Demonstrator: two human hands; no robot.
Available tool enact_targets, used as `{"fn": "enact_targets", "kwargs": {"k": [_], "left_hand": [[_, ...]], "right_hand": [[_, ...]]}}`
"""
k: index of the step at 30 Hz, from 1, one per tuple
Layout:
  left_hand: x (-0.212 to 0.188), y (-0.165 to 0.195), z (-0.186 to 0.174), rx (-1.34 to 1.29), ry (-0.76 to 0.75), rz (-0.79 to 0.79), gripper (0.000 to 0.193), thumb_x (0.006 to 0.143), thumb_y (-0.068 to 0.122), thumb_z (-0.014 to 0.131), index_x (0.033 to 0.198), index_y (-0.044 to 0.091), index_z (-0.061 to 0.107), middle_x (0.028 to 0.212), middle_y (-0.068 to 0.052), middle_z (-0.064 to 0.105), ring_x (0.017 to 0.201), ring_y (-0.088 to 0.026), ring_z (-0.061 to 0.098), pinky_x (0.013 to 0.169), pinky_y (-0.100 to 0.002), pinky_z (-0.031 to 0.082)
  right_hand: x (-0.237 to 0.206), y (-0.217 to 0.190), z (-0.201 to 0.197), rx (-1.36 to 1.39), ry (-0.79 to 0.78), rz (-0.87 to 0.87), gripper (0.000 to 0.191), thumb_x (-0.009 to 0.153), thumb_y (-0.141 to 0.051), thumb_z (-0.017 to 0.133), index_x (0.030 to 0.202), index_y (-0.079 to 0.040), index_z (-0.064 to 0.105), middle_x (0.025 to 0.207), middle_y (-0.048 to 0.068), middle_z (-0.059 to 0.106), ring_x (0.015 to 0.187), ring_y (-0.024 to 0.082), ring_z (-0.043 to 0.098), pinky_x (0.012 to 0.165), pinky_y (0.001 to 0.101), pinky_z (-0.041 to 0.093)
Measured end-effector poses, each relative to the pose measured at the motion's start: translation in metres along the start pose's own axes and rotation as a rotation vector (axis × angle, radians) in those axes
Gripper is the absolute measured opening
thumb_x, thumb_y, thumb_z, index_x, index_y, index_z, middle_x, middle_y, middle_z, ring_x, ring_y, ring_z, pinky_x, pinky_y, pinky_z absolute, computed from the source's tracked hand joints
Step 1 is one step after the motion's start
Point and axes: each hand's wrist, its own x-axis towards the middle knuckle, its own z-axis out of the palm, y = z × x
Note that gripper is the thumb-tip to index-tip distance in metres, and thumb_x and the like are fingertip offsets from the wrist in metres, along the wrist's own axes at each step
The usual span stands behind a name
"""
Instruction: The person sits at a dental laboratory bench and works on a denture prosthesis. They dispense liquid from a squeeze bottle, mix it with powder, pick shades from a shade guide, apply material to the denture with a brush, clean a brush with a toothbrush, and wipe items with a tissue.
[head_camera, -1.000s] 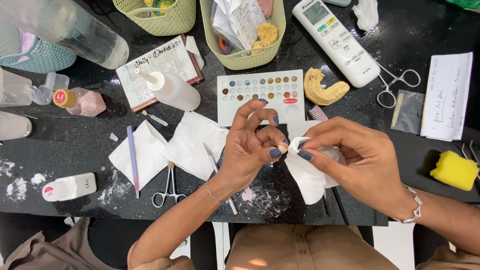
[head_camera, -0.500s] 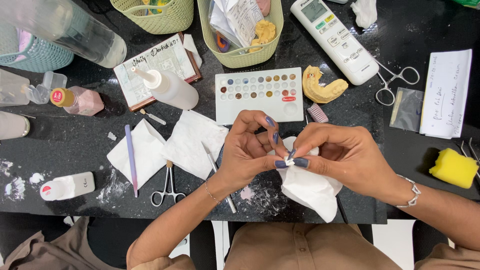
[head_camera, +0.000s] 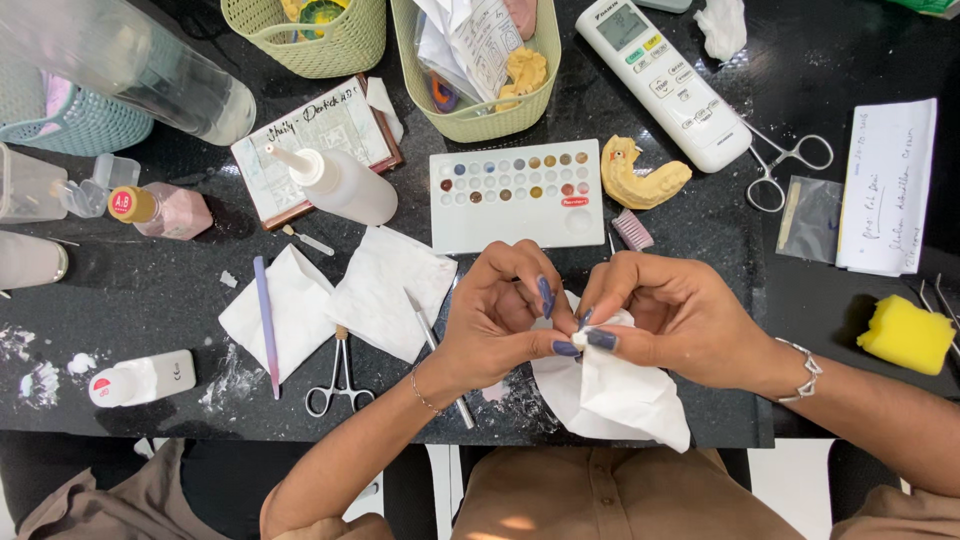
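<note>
Head view: left hand (head_camera: 500, 315) & right hand (head_camera: 670, 320) curled, fingertips pinching white tissue (head_camera: 615, 395).

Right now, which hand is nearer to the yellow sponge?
The right hand. It is at the table's middle, pinching a white tissue, with the yellow sponge off to its right; the left hand is farther away, beyond the right hand.

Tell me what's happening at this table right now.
A person seated at a black worktop holds a white tissue with both hands. The left hand and right hand meet at the fingertips, pinching something small inside the tissue; what it is cannot be made out. Nearby lie a white shade palette, a yellow dental cast, small forceps and a squeeze bottle.
</note>
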Motion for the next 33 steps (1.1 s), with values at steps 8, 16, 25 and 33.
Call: {"fn": "enact_targets", "kwargs": {"k": [8, 16, 25, 33], "left_hand": [[0.0005, 0.0013, -0.0008, 0.028, -0.017, -0.015, 0.041, 0.087, -0.011, 0.08, 0.11, 0.008, 0.051, 0.112, -0.006, 0.052, 0.095, -0.014, 0.068, 0.09, -0.026, 0.059], [-0.0008, -0.0001, -0.0009, 0.045, -0.027, -0.011, 0.039, 0.089, -0.012, 0.08, 0.107, 0.008, 0.052, 0.104, -0.006, 0.053, 0.096, -0.013, 0.067, 0.089, -0.025, 0.057], [-0.0016, -0.0015, -0.0036, 0.059, -0.048, -0.011, 0.037, 0.088, -0.012, 0.079, 0.104, 0.008, 0.052, 0.108, -0.006, 0.053, 0.095, -0.013, 0.067, 0.089, -0.025, 0.057], [-0.0046, -0.0009, -0.0052, 0.066, -0.05, -0.046, 0.038, 0.087, -0.012, 0.08, 0.103, 0.007, 0.052, 0.108, -0.006, 0.052, 0.094, -0.014, 0.068, 0.086, -0.026, 0.059]], "right_hand": [[0.0012, -0.0047, 0.0002, 0.008, -0.048, 0.01, 0.016, 0.09, 0.006, 0.075, 0.101, 0.001, 0.065, 0.105, 0.012, 0.068, 0.1, 0.013, 0.064, 0.088, 0.0297, 0.053], [0.0026, -0.0041, -0.0025, -0.011, -0.047, 0.038, 0.013, 0.089, 0.006, 0.076, 0.098, 0.002, 0.068, 0.102, 0.013, 0.07, 0.095, 0.013, 0.065, 0.084, 0.0292, 0.053], [0.0051, -0.0039, -0.0034, 0.007, -0.07, 0.076, 0.013, 0.089, 0.005, 0.077, 0.098, 0.002, 0.069, 0.101, 0.011, 0.07, 0.096, 0.012, 0.065, 0.084, 0.0292, 0.053], [0.0033, -0.0054, -0.0031, 0.014, -0.106, 0.085, 0.013, 0.09, 0.006, 0.075, 0.101, 0.004, 0.07, 0.102, 0.01, 0.069, 0.097, 0.013, 0.064, 0.087, 0.0301, 0.052]]}}
